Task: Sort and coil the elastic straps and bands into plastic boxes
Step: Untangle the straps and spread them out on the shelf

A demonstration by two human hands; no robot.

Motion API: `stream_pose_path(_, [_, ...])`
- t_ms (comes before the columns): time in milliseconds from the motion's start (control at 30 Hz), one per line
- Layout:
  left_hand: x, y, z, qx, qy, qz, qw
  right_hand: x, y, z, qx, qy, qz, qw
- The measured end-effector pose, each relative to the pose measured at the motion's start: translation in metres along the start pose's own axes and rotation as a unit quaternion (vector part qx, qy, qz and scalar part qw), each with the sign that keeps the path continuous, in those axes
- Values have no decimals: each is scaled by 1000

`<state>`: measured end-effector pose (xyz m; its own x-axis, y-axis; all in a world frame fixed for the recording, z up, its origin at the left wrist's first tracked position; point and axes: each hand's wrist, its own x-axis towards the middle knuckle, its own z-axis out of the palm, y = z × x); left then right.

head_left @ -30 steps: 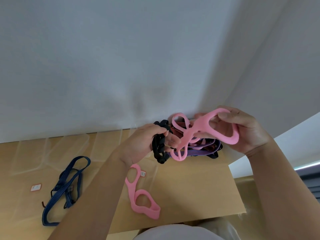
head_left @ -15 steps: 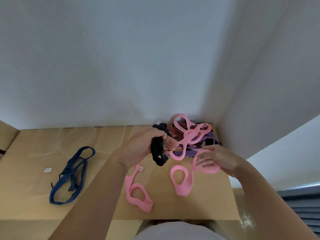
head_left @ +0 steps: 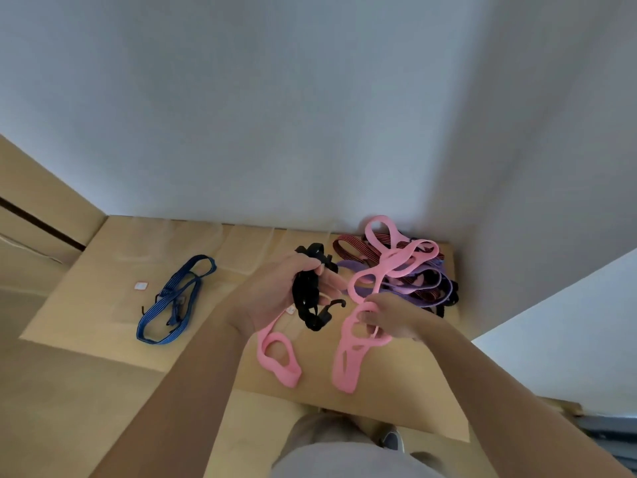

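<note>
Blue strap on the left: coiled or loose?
Loose. The blue strap lies sprawled flat in long, uneven loops, with hook ends sticking out to the side.

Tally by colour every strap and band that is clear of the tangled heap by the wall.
Blue strap: 1
Black strap: 1, held in the left hand
Pink bands: 2, one lying flat, one pinched in the right hand
Total: 4
</note>
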<state>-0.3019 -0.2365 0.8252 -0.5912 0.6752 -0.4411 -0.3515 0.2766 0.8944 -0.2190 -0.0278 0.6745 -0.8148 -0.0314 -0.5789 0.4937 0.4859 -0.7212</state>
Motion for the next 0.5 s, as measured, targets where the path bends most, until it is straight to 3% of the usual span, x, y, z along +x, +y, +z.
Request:
stream_pose_path(200, [-14, -8, 14, -21, 48, -9, 999, 29, 29, 33, -265, 34, 21, 963])
stream_pose_path(333, [-20, -12, 18, -27, 68, -7, 997, 37, 38, 52, -262, 134, 29, 955])
stream_pose_path(500, [-28, -14, 19, -19, 84, -1, 996, 45, 37, 57, -258, 174, 45, 949])
